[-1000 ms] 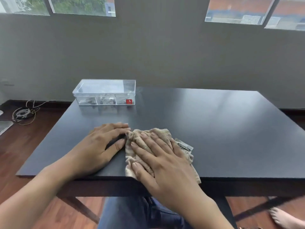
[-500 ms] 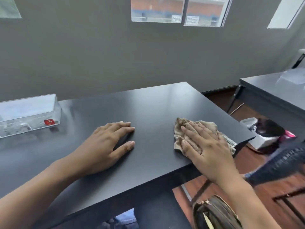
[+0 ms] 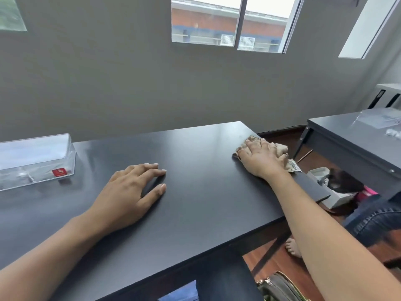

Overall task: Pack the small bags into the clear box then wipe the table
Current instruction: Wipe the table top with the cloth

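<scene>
The clear box [image 3: 36,159] with a red label stands at the left on the black table [image 3: 195,203], lid closed; small items show faintly inside it. My right hand [image 3: 262,159] presses flat on a beige cloth [image 3: 280,151] near the table's far right corner, the cloth partly hanging over the right edge. My left hand [image 3: 132,192] lies palm down on the table's middle, fingers spread, holding nothing.
A second grey table [image 3: 351,144] stands to the right with clear packets on it. Between the tables on the floor lie a white box and a dark bag [image 3: 340,181]. A handbag [image 3: 280,287] sits below the near edge. A bare foot [image 3: 293,246] shows under the table.
My right hand has slid the cloth from the near middle to the right edge, then away to the far right corner. The view turned right. My left hand stayed put.
</scene>
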`<state>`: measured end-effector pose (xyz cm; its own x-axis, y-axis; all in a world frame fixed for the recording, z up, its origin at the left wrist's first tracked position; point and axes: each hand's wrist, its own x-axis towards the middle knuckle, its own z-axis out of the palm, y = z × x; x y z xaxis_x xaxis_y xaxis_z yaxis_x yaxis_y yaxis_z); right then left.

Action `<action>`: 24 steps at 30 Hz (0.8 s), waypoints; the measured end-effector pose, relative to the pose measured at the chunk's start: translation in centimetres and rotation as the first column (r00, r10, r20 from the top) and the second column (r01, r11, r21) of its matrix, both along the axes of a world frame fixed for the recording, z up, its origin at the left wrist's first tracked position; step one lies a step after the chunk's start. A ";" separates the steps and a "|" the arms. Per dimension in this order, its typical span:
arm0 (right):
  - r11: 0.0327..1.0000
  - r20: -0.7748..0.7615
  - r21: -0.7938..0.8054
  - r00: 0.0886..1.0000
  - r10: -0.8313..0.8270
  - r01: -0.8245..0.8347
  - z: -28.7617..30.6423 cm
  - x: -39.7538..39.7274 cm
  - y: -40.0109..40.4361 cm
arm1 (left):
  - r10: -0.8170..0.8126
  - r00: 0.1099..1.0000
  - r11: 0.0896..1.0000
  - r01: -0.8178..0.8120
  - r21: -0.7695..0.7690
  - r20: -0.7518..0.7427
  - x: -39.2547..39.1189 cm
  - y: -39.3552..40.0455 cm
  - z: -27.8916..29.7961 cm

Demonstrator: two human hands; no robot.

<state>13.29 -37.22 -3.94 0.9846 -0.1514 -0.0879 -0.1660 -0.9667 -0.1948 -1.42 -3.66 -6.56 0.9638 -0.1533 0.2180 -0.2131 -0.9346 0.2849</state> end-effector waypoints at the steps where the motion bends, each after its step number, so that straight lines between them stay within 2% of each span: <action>1: 1.000 -0.014 -0.006 1.000 0.006 -0.006 0.0 0.5 0.7 | 0.002 1.000 1.000 -0.002 -0.002 0.003 -0.1 -0.1 -0.1; 5: 0.996 -0.020 0.006 0.996 0.091 -0.091 -0.2 -0.7 2.3 | 0.002 1.000 1.000 -0.003 0.004 0.019 -0.1 -0.1 0.0; 10: 0.964 0.048 -0.001 0.963 0.265 -0.266 -1.2 -8.4 2.5 | -0.003 1.000 1.000 0.003 0.011 0.025 0.0 0.0 -0.1; 14: 0.946 0.062 -0.035 0.944 0.323 -0.321 -1.7 -13.4 1.3 | -0.006 1.000 1.000 0.006 0.010 0.017 -0.2 0.1 -0.3; 19: 0.939 0.017 -0.033 0.940 0.342 -0.341 -1.2 -11.5 -0.2 | -0.017 1.000 1.000 0.017 -0.003 0.014 -0.1 0.2 -0.2; 24: 0.978 0.031 -0.040 0.978 0.208 -0.206 -1.0 -4.4 -1.6 | -0.025 1.000 0.999 0.026 -0.026 0.015 0.1 0.2 -0.2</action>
